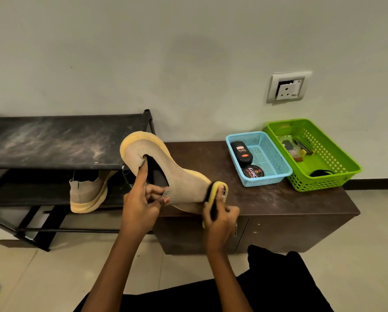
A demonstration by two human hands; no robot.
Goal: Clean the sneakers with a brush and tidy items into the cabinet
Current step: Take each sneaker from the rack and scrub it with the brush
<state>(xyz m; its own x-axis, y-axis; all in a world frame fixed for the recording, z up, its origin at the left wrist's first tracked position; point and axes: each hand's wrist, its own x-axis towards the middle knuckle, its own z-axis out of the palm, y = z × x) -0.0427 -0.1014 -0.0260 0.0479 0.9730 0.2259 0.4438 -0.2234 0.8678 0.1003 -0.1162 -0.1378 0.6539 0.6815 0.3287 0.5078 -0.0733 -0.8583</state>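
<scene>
Sneaker (179, 176) gripped at the collar by the left hand (141, 199) over the cabinet (278, 203) — brush (217, 192), clasped in the right hand (222, 219), pressed to its toe. A bottle (241, 153) and tin (253, 171) are held in the blue basket (267, 180).

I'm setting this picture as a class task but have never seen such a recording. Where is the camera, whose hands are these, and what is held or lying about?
No machine here: a person wears one wide-angle camera on the head, looking forward and down at their own arms. The left hand grips a beige sneaker by its opening, above a brown cabinet. The right hand holds a yellow brush against the sneaker's toe end. On the cabinet stand a blue basket with a polish bottle and tin, and a green basket of small unclear items. The other sneaker sits on a lower shelf of the black shoe rack.
</scene>
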